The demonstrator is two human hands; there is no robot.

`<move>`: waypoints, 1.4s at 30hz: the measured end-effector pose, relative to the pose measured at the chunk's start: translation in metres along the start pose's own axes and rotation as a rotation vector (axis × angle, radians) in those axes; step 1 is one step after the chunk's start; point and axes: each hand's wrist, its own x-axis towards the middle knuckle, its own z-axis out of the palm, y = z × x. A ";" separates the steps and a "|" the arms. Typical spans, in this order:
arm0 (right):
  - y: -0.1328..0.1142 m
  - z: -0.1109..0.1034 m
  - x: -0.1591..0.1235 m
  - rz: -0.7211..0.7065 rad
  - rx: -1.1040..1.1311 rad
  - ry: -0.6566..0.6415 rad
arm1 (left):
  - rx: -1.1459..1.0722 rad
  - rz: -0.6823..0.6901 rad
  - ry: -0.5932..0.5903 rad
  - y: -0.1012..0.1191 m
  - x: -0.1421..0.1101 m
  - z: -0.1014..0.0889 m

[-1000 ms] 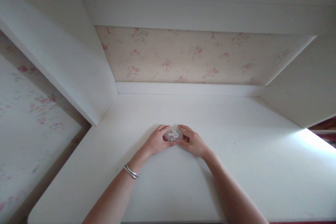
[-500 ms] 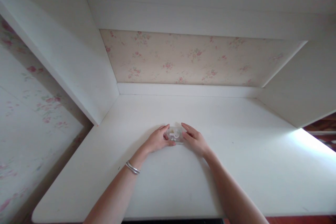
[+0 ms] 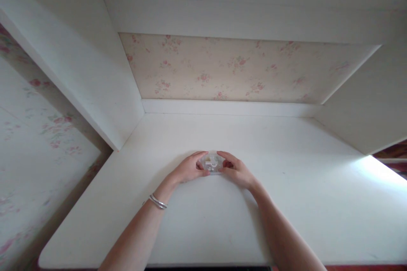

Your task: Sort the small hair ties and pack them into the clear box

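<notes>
A small clear plastic box [image 3: 212,168] rests on the white desk, with white pieces and a small yellowish bit showing inside it. My left hand [image 3: 192,167] grips the box's left end, thumb along the near side and fingers at the far side. On the right end, my right hand [image 3: 237,170] grips in the same way, its thumb at the near edge and index finger at the far edge. The small parts inside are too fine to name. A silver bracelet [image 3: 158,202] circles my left wrist.
The white desk top [image 3: 203,224] spreads around my hands. White side panels stand at the left [image 3: 95,80] and right [image 3: 365,106], with a shelf overhead. Floral wallpaper [image 3: 203,67] covers the back. A dark mark [image 3: 284,173] lies on the desk right of my hands.
My right thumb has come down to the near edge of the box, so both hands now hold its ends. The view has shifted slightly.
</notes>
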 end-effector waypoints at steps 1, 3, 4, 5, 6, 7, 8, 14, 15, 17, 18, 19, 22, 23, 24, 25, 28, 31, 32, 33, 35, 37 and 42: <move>0.001 -0.001 0.000 -0.001 -0.018 -0.007 | 0.006 -0.006 0.000 0.001 0.000 0.000; 0.004 -0.003 0.000 -0.001 -0.048 -0.034 | 0.015 -0.023 -0.006 0.003 -0.001 0.000; 0.006 -0.004 -0.001 -0.004 -0.058 -0.053 | 0.022 -0.033 -0.009 0.004 -0.001 0.000; 0.008 -0.005 -0.001 -0.009 -0.064 -0.073 | 0.027 -0.044 -0.014 0.005 -0.002 -0.001; 0.010 -0.006 -0.001 -0.017 -0.069 -0.089 | 0.032 -0.054 -0.019 0.006 -0.002 -0.001; 0.012 -0.007 -0.001 -0.025 -0.074 -0.100 | 0.036 -0.063 -0.020 0.007 -0.003 -0.002; 0.013 -0.007 -0.002 -0.033 -0.080 -0.105 | 0.040 -0.071 -0.019 0.008 -0.003 -0.002; 0.009 -0.008 -0.002 -0.023 -0.067 -0.107 | 0.051 -0.099 -0.018 0.011 -0.004 -0.002; 0.008 -0.008 -0.002 -0.021 -0.066 -0.103 | 0.055 -0.105 -0.018 0.011 -0.003 -0.002; 0.005 -0.008 -0.003 -0.022 -0.069 -0.095 | 0.060 -0.113 -0.016 0.010 -0.003 -0.002; 0.004 -0.008 -0.003 -0.024 -0.072 -0.092 | 0.057 -0.115 -0.016 0.010 -0.003 -0.001; 0.003 -0.007 -0.003 -0.028 -0.074 -0.090 | 0.048 -0.118 -0.019 0.009 -0.003 -0.001; 0.005 -0.008 -0.003 -0.025 -0.071 -0.075 | -0.005 -0.134 -0.035 0.006 -0.003 -0.002; 0.006 -0.008 -0.003 -0.022 -0.064 -0.072 | -0.026 -0.140 -0.041 0.005 -0.003 -0.003; 0.007 -0.008 -0.003 -0.020 -0.055 -0.073 | -0.045 -0.144 -0.045 0.004 -0.003 -0.004; 0.008 -0.008 -0.003 -0.017 -0.043 -0.076 | -0.058 -0.146 -0.048 0.004 -0.003 -0.005; 0.010 -0.008 -0.003 -0.008 -0.001 -0.081 | -0.060 -0.138 -0.050 0.004 -0.003 -0.007; 0.013 -0.007 -0.003 -0.011 0.015 -0.062 | -0.034 -0.122 -0.034 0.007 -0.004 -0.006; 0.014 -0.007 -0.003 -0.018 0.012 -0.059 | -0.024 -0.120 -0.027 0.007 -0.004 -0.006; 0.014 -0.007 -0.002 -0.024 0.005 -0.056 | -0.013 -0.121 -0.020 0.008 -0.004 -0.005; 0.015 -0.007 -0.002 -0.031 -0.010 -0.053 | 0.003 -0.123 -0.010 0.008 -0.003 -0.004; 0.015 -0.007 -0.002 -0.030 -0.025 -0.054 | 0.006 -0.121 -0.009 0.009 -0.003 -0.003; 0.014 -0.007 -0.002 -0.011 -0.049 -0.058 | 0.003 -0.123 0.004 0.008 -0.003 -0.003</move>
